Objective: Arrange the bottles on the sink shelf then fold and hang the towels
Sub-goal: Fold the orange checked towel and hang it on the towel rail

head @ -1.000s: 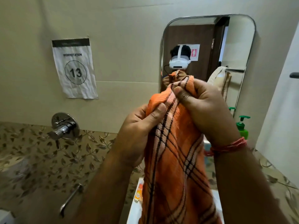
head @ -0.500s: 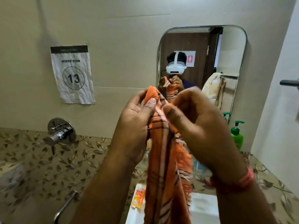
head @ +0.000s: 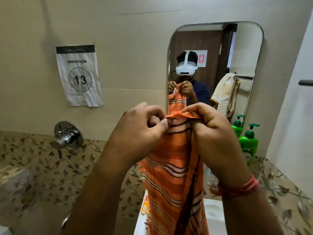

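An orange towel point(head: 171, 167) with dark and pale stripes hangs lengthwise in front of me over the sink. My left hand point(head: 140, 131) pinches its top edge between thumb and fingers. My right hand point(head: 213, 133) grips the same top edge a little to the right, fingers curled over the cloth. A green pump bottle point(head: 249, 141) stands on the ledge at the right below the mirror. A small orange packet point(head: 146, 205) lies by the white sink edge point(head: 213, 216).
A mirror point(head: 215, 53) on the wall reflects me, a door and a cream striped towel on a rail. A chrome tap valve point(head: 67, 135) juts from the wall at left. A paper sign point(head: 78, 75) reads workstation 13. A white wall stands at right.
Both hands have dropped lower and drawn slightly apart along the towel's top edge. The bunched cloth now hangs flatter and wider between them.
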{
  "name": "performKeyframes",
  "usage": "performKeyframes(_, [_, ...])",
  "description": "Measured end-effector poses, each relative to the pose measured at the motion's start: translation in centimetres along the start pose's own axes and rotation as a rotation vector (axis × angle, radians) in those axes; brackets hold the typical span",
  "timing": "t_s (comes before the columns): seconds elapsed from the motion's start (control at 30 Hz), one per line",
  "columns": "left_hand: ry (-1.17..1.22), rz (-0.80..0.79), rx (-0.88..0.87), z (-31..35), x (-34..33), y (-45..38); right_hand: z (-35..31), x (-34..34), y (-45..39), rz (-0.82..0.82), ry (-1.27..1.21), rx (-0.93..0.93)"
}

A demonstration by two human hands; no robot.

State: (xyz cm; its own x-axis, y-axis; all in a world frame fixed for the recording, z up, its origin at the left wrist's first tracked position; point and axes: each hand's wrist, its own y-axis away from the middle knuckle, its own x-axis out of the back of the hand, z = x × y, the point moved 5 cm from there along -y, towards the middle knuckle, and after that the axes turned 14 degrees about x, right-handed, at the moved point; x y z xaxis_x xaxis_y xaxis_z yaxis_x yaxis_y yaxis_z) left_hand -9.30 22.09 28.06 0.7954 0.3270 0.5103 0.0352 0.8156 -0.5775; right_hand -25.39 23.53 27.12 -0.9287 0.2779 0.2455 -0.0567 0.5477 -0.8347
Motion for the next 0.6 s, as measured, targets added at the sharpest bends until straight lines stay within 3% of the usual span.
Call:
performKeyframes(0.03, [0.008, 0.004, 0.012, -0.4, -0.2, -0.1, 0.0, 0.1, -0.3, 0.0, -0.025, -0.005])
performKeyframes(0.13, [0.604, -0.174, 0.198, -0.7, -1.1, -0.2, -0.4, -0.1, -1.0, -0.049, 0.031, 0.044])
performKeyframes(0.2, [0.798, -0.176, 0.267, -0.8, -0.9, -0.3, -0.6, -0.3, -1.1, -0.056, 0.113, 0.079])
performKeyframes(0.3, [0.745, -0.135, 0.221, -0.7, -0.4, -0.4, -1.1, -0.2, -0.9, -0.039, 0.26, 0.151])
performKeyframes(0.47, [0.63, -0.303, 0.137, -0.2, -0.3, -0.6, -0.5, 0.0, -0.8, 0.038, -0.238, -0.03])
performKeyframes(0.6, [0.546, -0.254, 0.189, -0.2, 0.2, -0.9, -0.8, -0.1, -1.9, -0.022, -0.276, -0.025])
